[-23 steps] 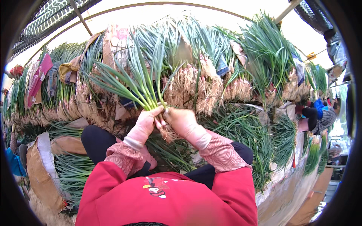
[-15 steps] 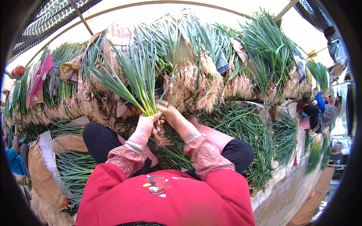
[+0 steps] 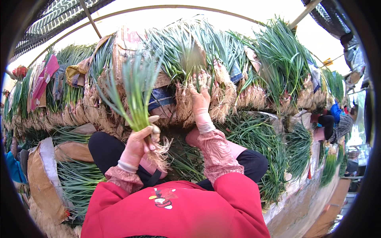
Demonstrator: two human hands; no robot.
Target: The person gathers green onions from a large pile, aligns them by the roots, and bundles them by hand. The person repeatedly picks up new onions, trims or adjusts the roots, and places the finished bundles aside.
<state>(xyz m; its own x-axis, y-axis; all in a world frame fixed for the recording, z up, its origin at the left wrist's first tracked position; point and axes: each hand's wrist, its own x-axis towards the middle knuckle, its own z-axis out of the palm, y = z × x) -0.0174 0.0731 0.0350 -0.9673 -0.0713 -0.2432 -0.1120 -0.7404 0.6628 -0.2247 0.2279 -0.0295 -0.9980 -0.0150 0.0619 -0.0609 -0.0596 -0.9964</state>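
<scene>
Left hand point(image 3: 139, 143): grasping 1 scallion bunch point(image 3: 137, 118) near its roots. Right hand point(image 3: 201, 104): positioned at stacked scallions point(image 3: 223, 93); whether it grips cannot be determined.

From where I stand, lighting is bright and diffuse; daylight enters through the white expanse point(image 3: 139, 18) above, which is overexposed, detail lost. Shadows are soft, deepest beneath the row of bunches point(image 3: 222, 95). Leaf tips of the raised bunch point(image 3: 137, 89) show blur. A hazy smudge clouds the red jacket point(image 3: 174, 210). Lines bend outward; corners are black.
</scene>
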